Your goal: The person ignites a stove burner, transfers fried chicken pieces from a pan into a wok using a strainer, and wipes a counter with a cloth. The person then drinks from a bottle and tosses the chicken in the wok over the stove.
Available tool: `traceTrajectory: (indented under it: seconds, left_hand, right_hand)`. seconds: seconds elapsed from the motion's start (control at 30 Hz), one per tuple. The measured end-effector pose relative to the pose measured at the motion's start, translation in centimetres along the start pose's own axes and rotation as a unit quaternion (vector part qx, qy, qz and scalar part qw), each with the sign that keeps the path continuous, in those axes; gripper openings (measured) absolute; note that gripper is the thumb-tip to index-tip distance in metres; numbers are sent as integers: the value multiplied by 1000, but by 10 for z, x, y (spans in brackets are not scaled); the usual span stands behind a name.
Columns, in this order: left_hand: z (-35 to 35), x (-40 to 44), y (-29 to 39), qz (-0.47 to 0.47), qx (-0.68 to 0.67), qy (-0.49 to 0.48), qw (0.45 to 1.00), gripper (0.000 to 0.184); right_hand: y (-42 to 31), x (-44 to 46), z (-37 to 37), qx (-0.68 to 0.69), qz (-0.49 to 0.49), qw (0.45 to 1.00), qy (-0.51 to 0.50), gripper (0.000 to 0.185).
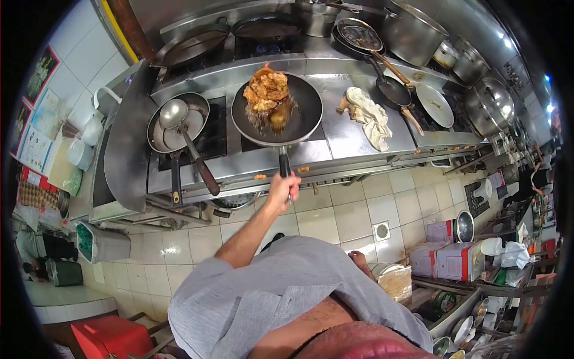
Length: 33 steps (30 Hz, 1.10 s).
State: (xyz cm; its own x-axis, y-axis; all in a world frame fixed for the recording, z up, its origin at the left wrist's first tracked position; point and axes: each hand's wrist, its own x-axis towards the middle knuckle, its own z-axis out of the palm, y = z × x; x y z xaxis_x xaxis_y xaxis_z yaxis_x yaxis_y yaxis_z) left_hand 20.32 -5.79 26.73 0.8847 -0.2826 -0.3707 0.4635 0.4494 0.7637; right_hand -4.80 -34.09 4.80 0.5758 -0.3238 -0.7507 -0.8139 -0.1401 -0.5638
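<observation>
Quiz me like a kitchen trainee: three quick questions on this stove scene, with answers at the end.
1. What does the left hand grasp?
2. True or false: the ladle lies in the same pan as the browned food.
3. Fill in: in the picture, the crumpled cloth lies to the ____ of that food.

Key
1. The handle of the frying pan.
2. False; its bowl is in a separate pan.
3. Right.

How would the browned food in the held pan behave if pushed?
The browned food would probably break apart rather than slide as one block, since it shows as separate lumps. It may be slippery too: glossy liquid shows beside it in the pan.
</observation>
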Motion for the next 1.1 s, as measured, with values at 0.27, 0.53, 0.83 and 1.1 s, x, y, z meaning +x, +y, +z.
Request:
traceTrajectory:
  seconds: [0.27, 0.53, 0.83, 1.1]
  left_hand:
    - [-22, 55, -5, -23, -9, -24, 999, 15]
    - [2, 48, -15, -39, 8, 36, 999, 16]
    - [-33, 105, 14, -34, 18, 60, 997, 23]
    - [-3, 33, -25, -89, -14, 40, 995, 19]
  right_hand:
    - [-9, 2, 3, -52, 15, 998, -19, 26]
    - [-17, 5, 6, -6, -11, 1000, -9, 26]
    - [4, -1, 0, -36, 2, 999, -38, 26]
    - [3, 8, 5, -8, -7, 1000, -26, 28]
